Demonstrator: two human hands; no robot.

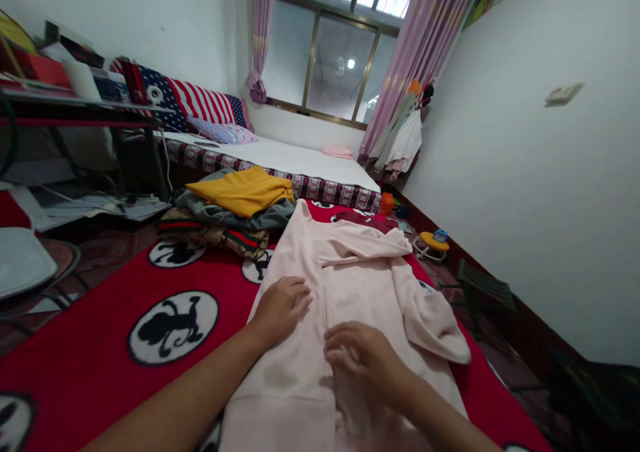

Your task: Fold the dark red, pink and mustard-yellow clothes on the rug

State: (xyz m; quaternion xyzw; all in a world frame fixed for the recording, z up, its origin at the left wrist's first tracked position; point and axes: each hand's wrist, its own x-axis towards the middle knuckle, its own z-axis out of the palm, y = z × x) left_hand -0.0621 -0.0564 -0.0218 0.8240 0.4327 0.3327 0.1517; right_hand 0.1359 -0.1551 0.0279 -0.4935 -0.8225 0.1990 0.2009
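A pale pink long-sleeved sweatshirt (pixel 367 299) lies spread on a red blanket (pixel 107 312) printed with black-and-white monkey circles. Its left side is folded inward, with one sleeve laid across the top, while the other sleeve sticks out at the right. My left hand (pixel 284 309) rests on the folded left part, fingers lightly bent and holding nothing. Over the middle, near the folded edge, is my right hand (pixel 364 357), its fingers curved and apart with no cloth visibly gripped. Whether the right fingertips touch the fabric I cannot tell.
Beyond the sweatshirt's left shoulder is a pile of clothes topped by a yellow garment (pixel 245 191). A dark red garment (pixel 367 220) lies behind it. Farther back stands a bed (pixel 290 155); a cluttered desk (pixel 90 105) is left, stools (pixel 434 241) right.
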